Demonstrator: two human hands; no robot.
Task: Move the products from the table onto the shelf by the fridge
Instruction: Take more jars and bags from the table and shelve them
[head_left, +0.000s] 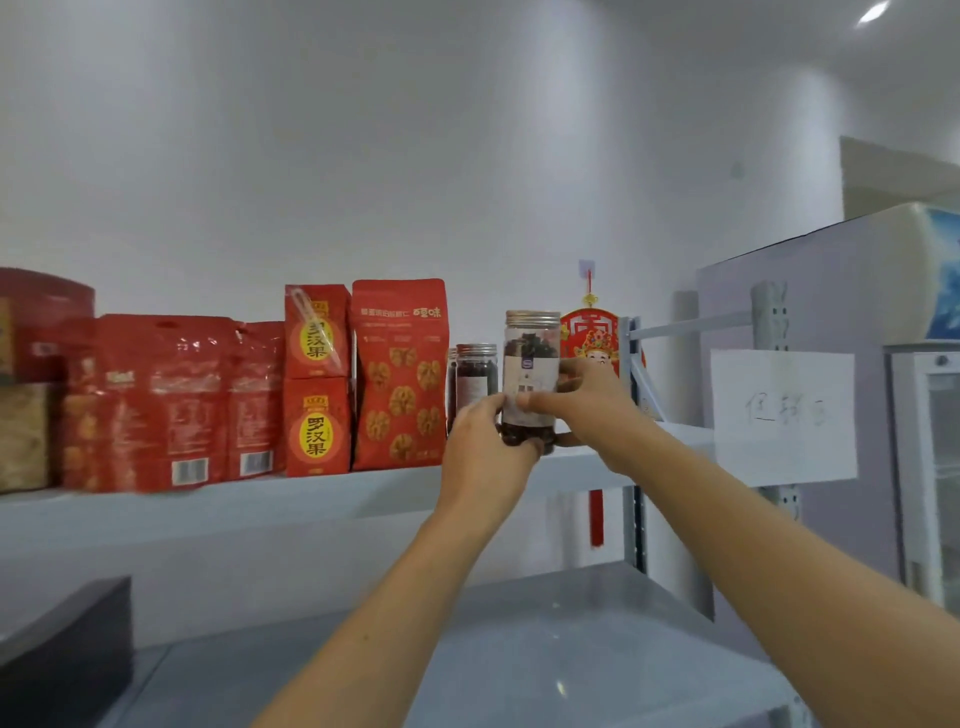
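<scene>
Head view showed left hand (480, 436) and right hand (587, 402) both clamped around the clear metal-lidded jar (531, 364), upright at centre frame over the white shelf (260, 499).

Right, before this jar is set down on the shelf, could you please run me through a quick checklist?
1. Grip: the left hand and right hand both hold the jar: ok.
2. Jar upright, metal lid on: ok.
3. Bare shelf board to the right of the dark jar: ok.
4. Jar base already resting on the board: cannot tell, fingers hide it.
5. Gap to the dark jar: cannot tell.
</scene>
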